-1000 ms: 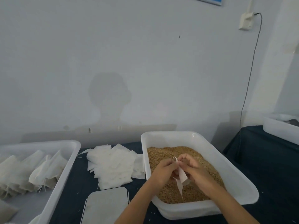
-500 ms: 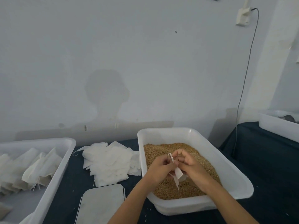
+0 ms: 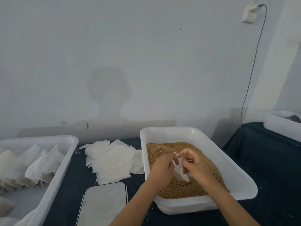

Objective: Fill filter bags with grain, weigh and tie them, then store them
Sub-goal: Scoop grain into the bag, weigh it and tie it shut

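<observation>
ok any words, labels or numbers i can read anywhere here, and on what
None can be read. The scale, the grain tub, the bag tub, the filter bag in the left hand and right hand, and the wall socket show no print.

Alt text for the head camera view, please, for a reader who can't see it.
Both hands, left hand and right hand, hold an empty white filter bag over a white tub of brown grain. Left of it lie loose empty bags, a scale and a tub of filled bags.
</observation>
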A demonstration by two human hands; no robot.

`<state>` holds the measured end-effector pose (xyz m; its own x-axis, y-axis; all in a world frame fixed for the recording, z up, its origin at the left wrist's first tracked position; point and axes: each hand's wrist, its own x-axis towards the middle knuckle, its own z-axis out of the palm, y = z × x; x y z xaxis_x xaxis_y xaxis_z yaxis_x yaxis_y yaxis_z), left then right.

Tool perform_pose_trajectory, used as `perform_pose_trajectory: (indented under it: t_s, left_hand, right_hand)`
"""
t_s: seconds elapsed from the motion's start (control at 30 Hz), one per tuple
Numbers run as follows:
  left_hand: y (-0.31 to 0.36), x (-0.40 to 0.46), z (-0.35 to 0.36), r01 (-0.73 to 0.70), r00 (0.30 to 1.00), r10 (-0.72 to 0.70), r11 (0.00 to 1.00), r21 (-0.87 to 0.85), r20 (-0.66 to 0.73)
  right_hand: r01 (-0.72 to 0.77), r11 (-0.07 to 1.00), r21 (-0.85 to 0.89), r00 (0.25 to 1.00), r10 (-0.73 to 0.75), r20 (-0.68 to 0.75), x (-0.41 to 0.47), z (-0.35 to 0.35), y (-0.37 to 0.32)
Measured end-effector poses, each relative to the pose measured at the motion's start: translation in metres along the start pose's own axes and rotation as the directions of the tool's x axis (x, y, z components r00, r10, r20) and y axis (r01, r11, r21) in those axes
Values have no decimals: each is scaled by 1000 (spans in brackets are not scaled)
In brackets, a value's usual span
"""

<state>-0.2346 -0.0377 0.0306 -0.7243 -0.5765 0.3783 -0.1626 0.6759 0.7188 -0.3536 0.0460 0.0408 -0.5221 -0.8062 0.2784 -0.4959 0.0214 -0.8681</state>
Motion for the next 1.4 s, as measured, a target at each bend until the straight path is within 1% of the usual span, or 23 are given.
perform_pose_trajectory:
  t_s: [0.13, 0.27, 0.33, 0.37, 0.4, 0.43, 0.47, 0.5, 0.53, 0.57, 0.63, 0.7, 0.77, 0.83, 0.9, 0.93, 1.03, 1.1, 1.23, 1.33, 1.4]
  left_hand:
    - [0, 0, 6, -26, 999, 21, 993, 119, 41]
    - [-1, -1, 6, -142, 989, 148, 978, 156, -27]
    - [-3, 0, 5, -160, 983, 173, 971, 179, -59]
    - [-3, 0, 4, -159, 982, 176, 968, 196, -73]
    - [-3, 0, 4, -156, 980, 178, 965, 211, -85]
    - [-2, 0, 4, -151, 980, 175, 963, 225, -91]
    - [-1, 0, 4, -145, 982, 170, 960, 240, -86]
    - [-1, 0, 4, -143, 984, 165, 956, 255, -66]
    - [0, 0, 4, -145, 986, 161, 953, 267, -38]
    - [1, 0, 4, -144, 988, 154, 951, 273, -15]
    - [3, -1, 3, -105, 994, 113, 959, 263, -15]
    - [4, -1, 2, -46, 997, 58, 967, 251, -41]
    - [3, -2, 2, 8, 997, 10, 965, 261, -70]
    - [1, -2, 3, 95, 991, -65, 956, 279, -114]
    - [1, -3, 4, 172, 981, -136, 936, 305, -136]
    - [0, -4, 5, 191, 978, -154, 930, 314, -141]
    - [1, -4, 5, 208, 973, -167, 934, 291, -160]
    - [2, -3, 3, 200, 973, -150, 930, 308, -178]
    - [4, -4, 3, 181, 967, -89, 899, 400, -238]
    - [5, -5, 4, 198, 963, -80, 857, 475, -257]
    - [5, -5, 5, 206, 963, -91, 855, 476, -253]
  right_hand:
    - [-99, 990, 104, 995, 101, -14, 2, 1, 2]
    - [-157, 959, 235, 987, 160, 6, 1, -1, -1]
    - [-182, 945, 270, 983, 184, 19, 0, -2, -1]
    - [-196, 945, 260, 980, 201, 7, 0, -1, 0]
    - [-203, 958, 203, 976, 214, -30, 1, -1, 3]
    - [-208, 974, 90, 972, 217, -93, 3, -1, 7]
    - [-223, 973, -64, 963, 210, -166, 5, -2, 12]
    - [-252, 942, -221, 953, 202, -225, 7, -3, 17]
    - [-282, 890, -359, 948, 201, -248, 8, -5, 21]
    - [-307, 825, -474, 948, 220, -231, 7, -6, 23]
    - [-319, 683, -657, 939, 321, -122, 7, -6, 27]
    - [-290, 557, -778, 899, 437, -22, 9, -3, 26]
    - [-221, 466, -857, 894, 448, 13, 10, -1, 20]
    - [-104, 384, -917, 905, 419, 73, 11, -3, 16]
    - [8, 313, -950, 898, 415, 144, 12, -9, 12]
    - [36, 304, -952, 894, 415, 166, 11, -14, 10]
    - [29, 386, -922, 890, 410, 200, 14, -39, -4]
    - [105, 394, -913, 872, 405, 275, 18, -63, -17]
    - [121, 466, -877, 817, 454, 354, 20, -100, -42]
    - [190, 455, -870, 783, 464, 414, 16, -99, -46]
    - [248, 455, -855, 767, 447, 460, 13, -88, -41]
